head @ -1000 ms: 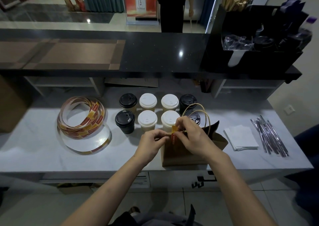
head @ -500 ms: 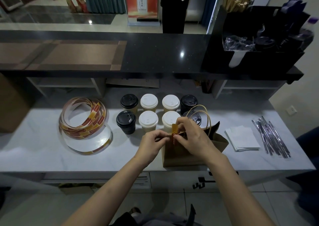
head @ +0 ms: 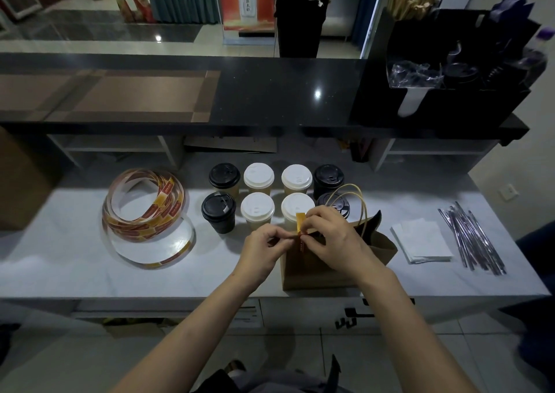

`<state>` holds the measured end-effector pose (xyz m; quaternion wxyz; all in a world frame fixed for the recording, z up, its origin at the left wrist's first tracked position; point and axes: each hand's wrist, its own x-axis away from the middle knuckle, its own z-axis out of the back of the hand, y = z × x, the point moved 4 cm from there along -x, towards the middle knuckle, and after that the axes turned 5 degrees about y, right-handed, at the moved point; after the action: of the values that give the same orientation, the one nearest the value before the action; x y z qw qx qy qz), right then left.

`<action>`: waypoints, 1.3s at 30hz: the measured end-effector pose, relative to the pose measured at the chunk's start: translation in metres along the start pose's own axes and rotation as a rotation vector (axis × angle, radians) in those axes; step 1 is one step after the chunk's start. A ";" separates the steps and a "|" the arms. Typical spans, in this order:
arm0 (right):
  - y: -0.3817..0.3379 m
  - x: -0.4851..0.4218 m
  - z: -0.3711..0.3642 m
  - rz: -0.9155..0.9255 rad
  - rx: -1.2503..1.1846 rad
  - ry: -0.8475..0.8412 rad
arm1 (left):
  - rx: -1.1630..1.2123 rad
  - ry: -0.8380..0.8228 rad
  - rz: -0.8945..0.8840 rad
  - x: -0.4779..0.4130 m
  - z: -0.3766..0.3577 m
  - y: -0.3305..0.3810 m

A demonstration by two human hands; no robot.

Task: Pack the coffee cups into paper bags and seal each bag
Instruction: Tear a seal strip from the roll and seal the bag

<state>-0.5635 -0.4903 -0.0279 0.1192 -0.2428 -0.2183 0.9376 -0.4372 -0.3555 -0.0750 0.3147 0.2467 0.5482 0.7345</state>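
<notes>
A brown paper bag (head: 315, 269) with looped handles stands at the front edge of the white counter (head: 75, 260). An orange seal sticker (head: 300, 223) sits at the bag's top edge. My left hand (head: 264, 250) pinches the sticker from the left. My right hand (head: 333, 239) pinches it from the right, over the bag's mouth. Behind the bag stand several lidded coffee cups in two rows, such as a black-lidded cup (head: 218, 211) and a white-lidded cup (head: 257, 209). What the bag holds is hidden.
A loose coil of sticker strip (head: 144, 209) lies left of the cups. White napkins (head: 420, 241) and a bundle of wrapped straws (head: 471, 238) lie to the right. A raised black bar top (head: 270, 92) runs behind, with a black organiser (head: 450, 71) at the right.
Both hands stay at the bag's top edge. The sticker's upper end now stands more upright above the fingers; the bag and cups have not moved.
</notes>
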 end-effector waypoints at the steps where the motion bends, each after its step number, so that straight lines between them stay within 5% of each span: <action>1: 0.001 0.000 0.000 -0.008 -0.002 0.003 | 0.003 0.001 0.007 0.000 0.000 -0.001; 24: 0.009 -0.001 -0.007 -0.071 0.024 -0.177 | -0.043 0.075 -0.007 0.000 -0.004 -0.001; 39: -0.019 -0.009 0.019 -0.186 -0.317 0.162 | 0.034 0.173 0.026 0.019 0.010 0.007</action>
<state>-0.5633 -0.4839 -0.0003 0.1829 -0.3119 -0.3743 0.8539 -0.4439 -0.3364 -0.0655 0.2524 0.1944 0.5825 0.7478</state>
